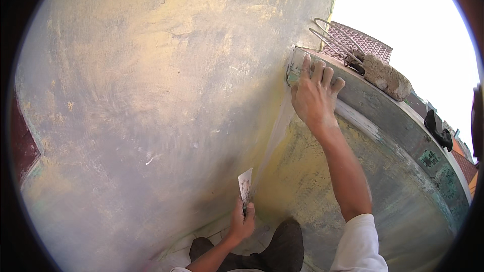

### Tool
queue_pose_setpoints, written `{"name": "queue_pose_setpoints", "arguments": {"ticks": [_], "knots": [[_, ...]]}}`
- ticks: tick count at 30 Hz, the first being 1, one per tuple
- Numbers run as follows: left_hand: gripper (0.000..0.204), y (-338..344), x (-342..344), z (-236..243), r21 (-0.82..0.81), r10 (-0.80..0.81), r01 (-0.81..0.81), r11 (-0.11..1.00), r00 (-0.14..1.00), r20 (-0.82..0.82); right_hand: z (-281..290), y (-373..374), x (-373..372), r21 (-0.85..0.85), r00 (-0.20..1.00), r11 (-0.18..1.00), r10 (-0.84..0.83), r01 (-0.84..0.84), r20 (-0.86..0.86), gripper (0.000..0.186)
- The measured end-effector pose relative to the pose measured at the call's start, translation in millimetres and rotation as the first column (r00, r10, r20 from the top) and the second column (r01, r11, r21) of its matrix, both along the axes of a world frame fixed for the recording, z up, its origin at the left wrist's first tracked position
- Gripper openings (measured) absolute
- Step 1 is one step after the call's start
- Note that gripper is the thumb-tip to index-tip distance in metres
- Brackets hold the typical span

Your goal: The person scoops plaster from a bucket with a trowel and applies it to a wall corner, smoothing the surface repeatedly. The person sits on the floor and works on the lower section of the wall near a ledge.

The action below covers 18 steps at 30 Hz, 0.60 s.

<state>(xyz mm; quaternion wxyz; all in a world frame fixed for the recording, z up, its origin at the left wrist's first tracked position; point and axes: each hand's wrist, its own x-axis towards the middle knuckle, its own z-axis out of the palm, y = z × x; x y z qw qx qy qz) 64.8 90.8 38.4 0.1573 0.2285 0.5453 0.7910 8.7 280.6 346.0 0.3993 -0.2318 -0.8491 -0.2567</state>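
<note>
Grey and yellow patches mottle the tall wall point(151, 95), which meets a lower wall point(312, 171) at an inside corner; one ledge point(373, 88) runs along the top of the lower one. Near that corner, low down, the left hand point(242, 225) holds a scraper point(245, 184), its fingers closed round the handle and the pale blade pointing up; the grip sits low, probably to leave the blade's edge free. Higher up, the right hand point(315, 94) lies on the ledge's side face near the corner, its fingers somewhat apart and bare, perhaps flattened there to press or steady; whether anything sits under the palm, I cannot tell. Counted out: one scraper, two hands, one lump of stone point(387, 76) on the ledge, presumably set there because the top is flat, and one black object point(437, 131) farther along it. At least two bent wires point(333, 42) rise beside the stone. Below, two legs in dark trousers point(285, 244) stand close to the corner.
</note>
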Motion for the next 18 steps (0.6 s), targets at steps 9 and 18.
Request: {"name": "queue_pose_setpoints", "arguments": {"ticks": [9, 18], "knots": [[0.056, -16, -33, -27, -0.039, -0.040, 0.036, 0.999, 0.994, -0.104, 6, -7, -65, -0.046, 0.971, 0.972, -0.224, 0.229, 0.087, 0.071], [0.057, -36, -48, -30, -0.038, 0.093, -0.110, 0.993, 0.945, -0.314, 26, -54, -86, 0.022, 0.738, 0.849, -0.471, 0.527, 0.483, 0.045]]}}
